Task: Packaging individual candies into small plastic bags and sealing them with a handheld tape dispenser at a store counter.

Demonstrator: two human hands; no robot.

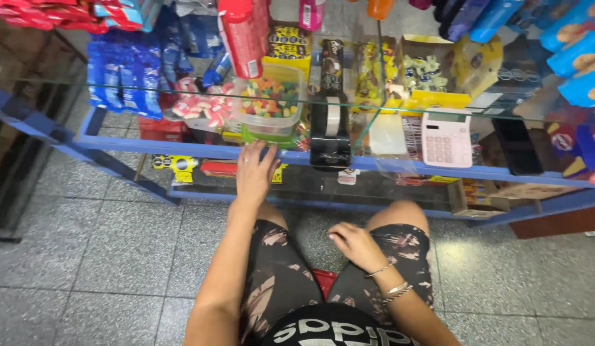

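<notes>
My left hand reaches forward, fingers spread, resting on the blue front edge of a glass counter, just below a clear tub of coloured sweets. It holds nothing. My right hand lies on my right thigh with fingers loosely curled and nothing in it; bracelets circle the wrist. I am seated, both knees pointing toward the counter.
On the glass top stand a black tape dispenser, a white calculator and a dark phone. Blue snack packets, a red bottle and boxes of sweets crowd the back. Grey tiled floor lies to the left.
</notes>
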